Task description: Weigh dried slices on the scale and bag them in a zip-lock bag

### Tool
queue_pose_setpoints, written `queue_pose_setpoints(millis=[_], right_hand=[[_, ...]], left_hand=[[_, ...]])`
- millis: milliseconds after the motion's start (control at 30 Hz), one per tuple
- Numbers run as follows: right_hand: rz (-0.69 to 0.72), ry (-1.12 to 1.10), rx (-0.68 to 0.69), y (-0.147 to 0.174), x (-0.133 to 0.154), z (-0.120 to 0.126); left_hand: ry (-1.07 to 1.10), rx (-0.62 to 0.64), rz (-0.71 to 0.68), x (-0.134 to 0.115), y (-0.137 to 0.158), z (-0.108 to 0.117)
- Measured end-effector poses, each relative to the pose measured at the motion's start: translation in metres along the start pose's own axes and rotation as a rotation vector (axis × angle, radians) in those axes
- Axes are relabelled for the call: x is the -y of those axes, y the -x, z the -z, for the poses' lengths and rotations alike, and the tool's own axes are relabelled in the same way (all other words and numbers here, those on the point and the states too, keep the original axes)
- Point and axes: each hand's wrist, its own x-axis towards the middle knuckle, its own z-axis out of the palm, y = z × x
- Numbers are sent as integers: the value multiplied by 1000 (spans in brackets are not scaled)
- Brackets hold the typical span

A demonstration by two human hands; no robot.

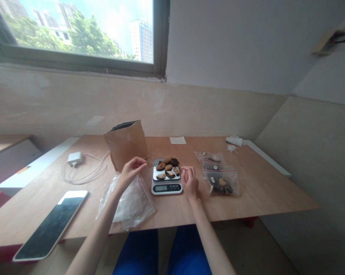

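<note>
A small kitchen scale stands in the middle of the table, its display facing me. Several brown dried pieces, perhaps dried mushrooms or slices, lie on its metal plate. At the scale's left, my left hand hovers with thumb and fingers pinched together; a thin dark sliver shows near the fingertips, too small to name. My right hand rests close to the scale's right side, fingers curled inward, so whatever may be inside is hidden. Clear plastic bags lie beneath and beside my left forearm.
A brown paper bag stands open behind my left hand. To the right lie several zip bags with dark dried pieces. A phone, a charger with cable, a white paper and crumpled white plastic are also on the table.
</note>
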Motion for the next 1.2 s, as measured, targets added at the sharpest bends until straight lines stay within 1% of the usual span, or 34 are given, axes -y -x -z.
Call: queue_pose_setpoints(millis=[100, 167, 267, 333, 400, 533, 600, 700, 800, 900, 967, 1067, 1200], right_hand=[[53, -42, -36, 2, 2, 3], [97, -63, -15, 4, 4, 4], [189, -54, 32, 5, 5, 5], [257, -38, 40, 6, 6, 4], [311, -27, 22, 6, 6, 3], [357, -1, -62, 6, 8, 1], [331, 8, -107, 5, 7, 1], [217, 25, -183, 4, 6, 1], [59, 88, -253, 1, 4, -1], [-85, 166, -271, -3, 0, -2], [-151, 185, -255, -5, -4, -3], [-213, 198, -210, -5, -8, -4], [-252, 281, -132, -3, -9, -2]], left_hand=[[-26, 90, -64, -16, 4, -20], [-93, 121, -128, -25, 6, -36], [-157, 151, -270, -30, 10, -59], [-186, 145, -357, -29, 12, -70], [-219, 133, -407, -28, 14, -78], [-245, 129, -440, -25, 17, -85], [-236, 102, -454, -23, 19, -85], [-221, 12, -414, -19, 23, -80], [-205, -84, -274, -14, 32, -71], [-222, -105, -151, -7, 49, -62], [-314, -104, -127, -1, 62, -58], [-530, -169, -95, 11, 80, -57], [-792, -261, -79, 34, 95, -64]])
